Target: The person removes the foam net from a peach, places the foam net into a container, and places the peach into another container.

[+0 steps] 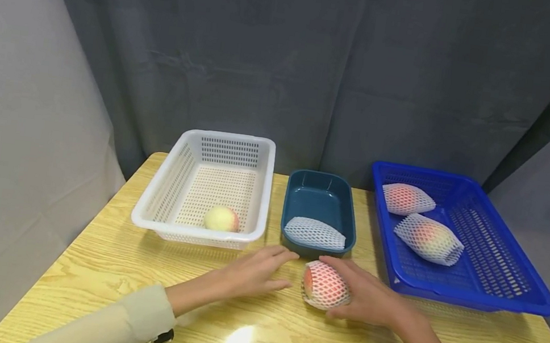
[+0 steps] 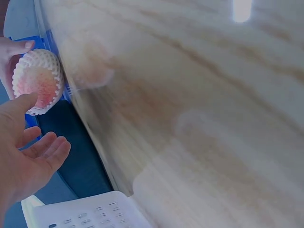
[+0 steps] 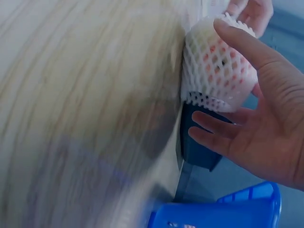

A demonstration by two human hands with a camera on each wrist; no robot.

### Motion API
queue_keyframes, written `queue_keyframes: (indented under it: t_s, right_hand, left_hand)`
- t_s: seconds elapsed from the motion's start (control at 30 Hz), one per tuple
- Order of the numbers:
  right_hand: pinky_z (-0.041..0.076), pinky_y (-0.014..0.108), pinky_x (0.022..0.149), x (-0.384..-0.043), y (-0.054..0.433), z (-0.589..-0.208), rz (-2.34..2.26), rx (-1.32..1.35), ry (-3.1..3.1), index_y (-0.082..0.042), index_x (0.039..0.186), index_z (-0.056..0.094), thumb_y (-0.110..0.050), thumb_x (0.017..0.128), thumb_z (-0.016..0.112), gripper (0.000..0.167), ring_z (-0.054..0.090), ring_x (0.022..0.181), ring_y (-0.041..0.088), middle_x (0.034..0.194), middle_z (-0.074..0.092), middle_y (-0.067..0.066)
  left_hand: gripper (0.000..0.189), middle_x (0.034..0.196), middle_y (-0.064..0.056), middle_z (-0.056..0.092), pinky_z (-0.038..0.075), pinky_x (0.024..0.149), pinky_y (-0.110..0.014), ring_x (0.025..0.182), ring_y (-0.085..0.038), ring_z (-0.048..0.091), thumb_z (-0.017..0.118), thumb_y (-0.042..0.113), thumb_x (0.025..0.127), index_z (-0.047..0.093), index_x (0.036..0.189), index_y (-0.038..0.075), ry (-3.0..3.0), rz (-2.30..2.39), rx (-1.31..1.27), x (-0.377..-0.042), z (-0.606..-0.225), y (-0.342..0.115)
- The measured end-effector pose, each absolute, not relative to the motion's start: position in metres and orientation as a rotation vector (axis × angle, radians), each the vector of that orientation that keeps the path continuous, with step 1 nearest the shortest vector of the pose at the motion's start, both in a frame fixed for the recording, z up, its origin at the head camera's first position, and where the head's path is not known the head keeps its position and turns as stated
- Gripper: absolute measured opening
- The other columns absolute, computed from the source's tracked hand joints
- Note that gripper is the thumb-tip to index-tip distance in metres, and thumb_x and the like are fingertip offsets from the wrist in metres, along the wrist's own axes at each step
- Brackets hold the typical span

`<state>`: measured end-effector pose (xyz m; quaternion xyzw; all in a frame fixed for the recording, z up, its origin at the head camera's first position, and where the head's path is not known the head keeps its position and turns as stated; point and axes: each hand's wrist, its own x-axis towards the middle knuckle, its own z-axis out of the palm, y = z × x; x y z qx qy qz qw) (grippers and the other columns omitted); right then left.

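A peach [image 1: 327, 285] in a white foam net sits in front of the teal tub, its bare reddish end facing left. My right hand [image 1: 368, 293] holds it from the right, the thumb [image 3: 242, 40] on the near side and fingers round the far side. To the left, my left hand [image 1: 258, 271] is open, fingers stretched toward the peach's uncovered end. In the left wrist view its thumb overlaps the peach [image 2: 40, 83]. An empty foam net [image 1: 315, 233] lies in the teal tub [image 1: 320, 200] behind the hands.
At the left stands a white basket [image 1: 148, 219] with one bare peach [image 1: 221, 219] in it. A blue basket [image 1: 491, 298] at the right holds two netted peaches, one at the back [image 1: 407, 200] and one in front [image 1: 428, 239]. A grey curtain [image 1: 267, 67] hangs behind the wooden table [image 1: 104, 265].
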<state>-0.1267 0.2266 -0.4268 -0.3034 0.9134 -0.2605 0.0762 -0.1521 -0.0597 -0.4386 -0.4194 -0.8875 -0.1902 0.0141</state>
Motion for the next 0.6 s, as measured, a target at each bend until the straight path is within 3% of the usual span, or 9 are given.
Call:
queue_keyframes:
  t_s: [0.27,0.6]
  right_hand:
    - [0.053,0.04,0.079,-0.128,0.216,-0.431,-0.856,-0.916,2.735,-0.017,0.139,0.046,-0.025,0.07,0.09,0.082,0.058,0.103,0.019,0.119,0.057,0.003]
    - [0.053,0.034,0.077,-0.126,0.216,-0.428,-0.896,-0.945,2.816,-0.013,0.137,0.044,-0.019,0.065,0.086,0.084,0.056,0.097,0.015,0.117,0.055,0.002]
  left_hand:
    - [0.057,0.135,-0.011,0.057,0.046,0.101,-0.029,0.122,-0.022,0.056,0.068,0.034,0.096,0.051,0.143,0.005,-2.746,-0.608,-1.322,-0.153,-0.426,-0.055]
    - [0.056,0.132,-0.01,0.058,0.047,0.099,-0.028,0.119,-0.021,0.057,0.071,0.031,0.094,0.053,0.14,0.004,-2.624,-0.656,-1.37,-0.158,-0.415,-0.055]
